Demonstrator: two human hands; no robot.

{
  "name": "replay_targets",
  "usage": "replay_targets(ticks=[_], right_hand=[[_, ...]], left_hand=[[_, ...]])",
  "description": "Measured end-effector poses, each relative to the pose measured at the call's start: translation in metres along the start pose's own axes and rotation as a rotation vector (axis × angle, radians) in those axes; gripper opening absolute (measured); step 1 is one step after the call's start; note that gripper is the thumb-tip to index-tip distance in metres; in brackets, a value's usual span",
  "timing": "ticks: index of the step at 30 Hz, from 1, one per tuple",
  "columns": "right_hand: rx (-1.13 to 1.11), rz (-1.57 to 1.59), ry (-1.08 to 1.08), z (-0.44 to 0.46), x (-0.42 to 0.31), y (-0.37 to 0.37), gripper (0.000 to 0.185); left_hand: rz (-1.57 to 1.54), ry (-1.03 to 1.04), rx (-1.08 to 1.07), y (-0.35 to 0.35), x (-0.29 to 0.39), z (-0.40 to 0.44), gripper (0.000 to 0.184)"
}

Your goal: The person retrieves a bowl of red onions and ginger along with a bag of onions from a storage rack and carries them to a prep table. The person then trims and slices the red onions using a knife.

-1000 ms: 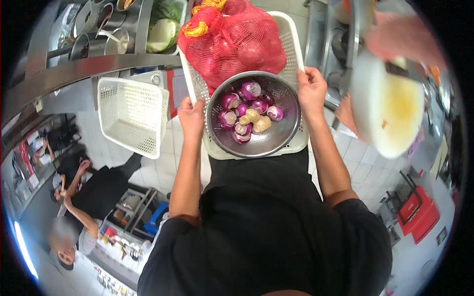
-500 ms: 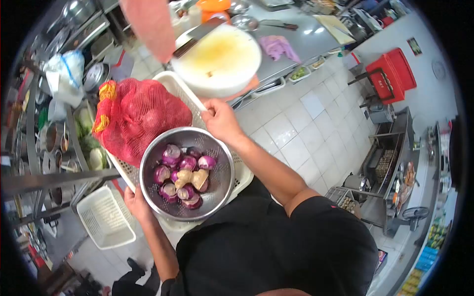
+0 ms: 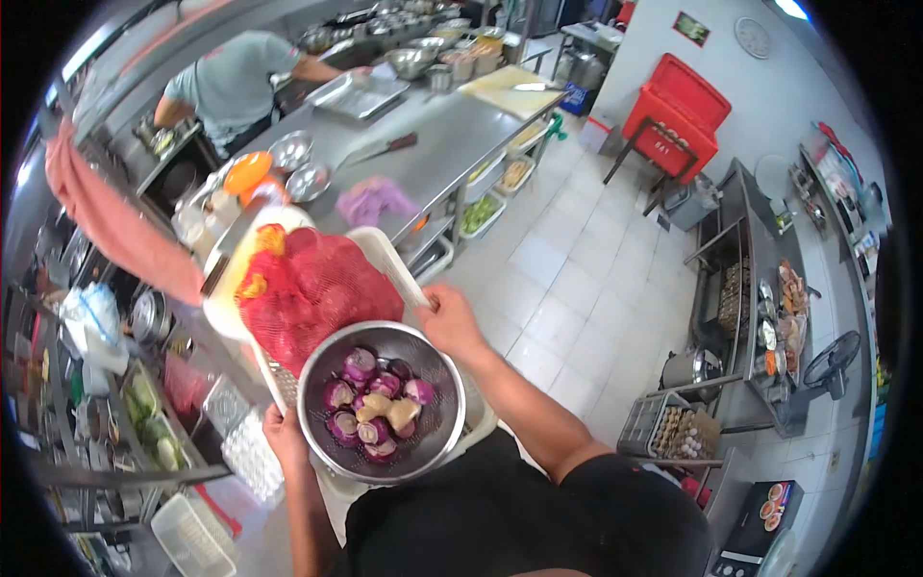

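I have left hand [image 3: 286,438] and right hand [image 3: 447,322] curled round the rim of a white perforated plastic basket [image 3: 386,258]; between them sits a round steel colander [image 3: 439,399] of purple onions [image 3: 386,385].

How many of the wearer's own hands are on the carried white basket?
2: the left hand on the left rim of the white basket, the right hand on its right rim. Some fingers are hidden.
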State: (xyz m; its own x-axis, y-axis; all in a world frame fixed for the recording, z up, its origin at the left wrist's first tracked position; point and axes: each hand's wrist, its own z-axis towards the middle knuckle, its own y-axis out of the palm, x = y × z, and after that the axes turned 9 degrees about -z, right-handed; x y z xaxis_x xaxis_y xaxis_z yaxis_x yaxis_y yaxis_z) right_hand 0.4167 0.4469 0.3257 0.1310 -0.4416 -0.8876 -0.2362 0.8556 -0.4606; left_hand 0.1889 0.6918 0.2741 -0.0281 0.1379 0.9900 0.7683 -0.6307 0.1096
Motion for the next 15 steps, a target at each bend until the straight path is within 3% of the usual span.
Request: replay_targets(ticks=[1, 5, 8, 15], right_hand=[[0.022, -0.034, 0.037, 0.002, 0.007, -0.018, 0.021], [0.134, -0.042, 0.119, 0.025, 0.051, -0.061, 0.018], [0.153, -0.052, 0.182, 0.035, 0.065, -0.081, 0.020], [0.298, -0.031, 0.224, 0.136, 0.133, -0.138, 0.020]], left_hand=[[-0.094, -0.018, -0.010, 0.023, -0.008, -0.002, 0.007], [0.078, -0.053, -0.142, 0.094, -0.018, 0.017, 0.008], [-0.101, -0.138, -0.162, 0.133, -0.013, 0.020, 0.008], [0.180, -0.128, -0.292, 0.255, -0.065, 0.116, 0.012]])
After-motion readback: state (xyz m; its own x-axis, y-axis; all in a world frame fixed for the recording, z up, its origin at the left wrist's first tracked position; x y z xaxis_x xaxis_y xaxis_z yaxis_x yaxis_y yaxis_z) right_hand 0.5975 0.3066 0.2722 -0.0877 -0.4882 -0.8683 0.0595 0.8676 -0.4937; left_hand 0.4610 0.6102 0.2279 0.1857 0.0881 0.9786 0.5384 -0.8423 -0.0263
